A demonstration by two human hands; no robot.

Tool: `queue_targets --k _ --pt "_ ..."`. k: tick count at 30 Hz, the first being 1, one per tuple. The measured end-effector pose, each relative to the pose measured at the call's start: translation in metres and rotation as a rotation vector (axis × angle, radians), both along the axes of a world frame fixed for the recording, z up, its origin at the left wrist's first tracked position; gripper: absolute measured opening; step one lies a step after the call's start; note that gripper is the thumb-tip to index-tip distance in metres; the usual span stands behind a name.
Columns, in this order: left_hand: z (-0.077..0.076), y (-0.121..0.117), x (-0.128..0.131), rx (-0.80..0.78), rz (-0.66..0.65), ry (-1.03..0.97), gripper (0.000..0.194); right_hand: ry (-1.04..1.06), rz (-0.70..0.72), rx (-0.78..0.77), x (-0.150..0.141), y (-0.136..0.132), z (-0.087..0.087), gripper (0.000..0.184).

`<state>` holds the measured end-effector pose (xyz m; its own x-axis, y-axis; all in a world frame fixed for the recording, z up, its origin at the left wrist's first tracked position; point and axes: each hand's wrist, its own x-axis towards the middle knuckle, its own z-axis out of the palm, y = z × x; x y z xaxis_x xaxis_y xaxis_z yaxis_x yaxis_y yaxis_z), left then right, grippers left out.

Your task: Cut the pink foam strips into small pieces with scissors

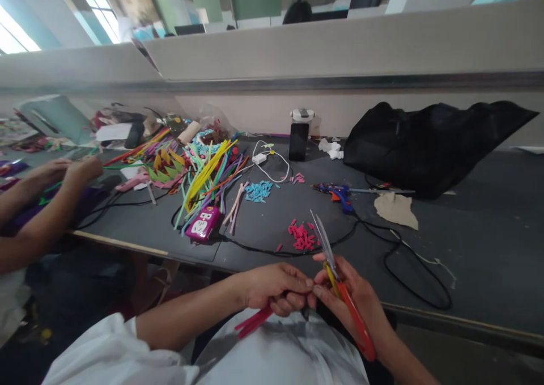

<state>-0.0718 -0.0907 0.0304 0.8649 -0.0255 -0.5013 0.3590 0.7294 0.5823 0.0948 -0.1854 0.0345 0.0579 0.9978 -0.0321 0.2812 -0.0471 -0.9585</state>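
Crimson strips, slim and fuzzy-looking, hang from my closed left hand, over my lap by the worktop's near edge. My right hand grips orange-handled scissors, blades up and slightly parted, its fingertips meeting my left's.

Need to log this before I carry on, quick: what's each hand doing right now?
Left hand: closed, holding red strips.
Right hand: partly closed, holding orange-handled scissors.
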Motion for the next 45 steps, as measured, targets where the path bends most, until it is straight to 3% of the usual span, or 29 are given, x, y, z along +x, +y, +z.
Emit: queue_targets --k 4,8,12,19,24,28,34,45 --pt "0.004 0.001 -0.002 -0.005 0.003 -0.006 0.031 -0.021 0.003 0.031 0.005 -0.002 -0.001 0.029" --pt "0.013 0.005 -0.005 0.134 -0.005 0.034 0.032 -0.005 -0.032 -0.009 0.009 -0.001 -0.005 0.036" --pt "0.020 0.008 -0.005 0.235 0.018 0.065 0.038 0.144 -0.053 -0.097 0.009 0.007 -0.005 0.045" --pt "0.024 0.018 -0.001 0.389 0.313 0.125 0.041 0.213 -0.096 -0.257 0.013 0.001 -0.006 0.059" --pt "0.023 0.021 0.004 0.414 0.418 0.139 0.038 0.149 -0.066 -0.377 0.001 -0.015 -0.017 0.068" --pt "0.020 0.020 0.009 0.430 0.429 0.135 0.036 0.095 -0.077 -0.354 -0.009 -0.016 -0.021 0.069" --pt "0.019 0.017 0.012 0.418 0.418 0.150 0.036 -0.030 -0.065 -0.343 -0.012 -0.010 -0.009 0.064" --pt "0.016 0.020 0.012 0.442 0.406 0.152 0.040 -0.042 0.017 -0.308 -0.011 -0.003 -0.003 0.059"
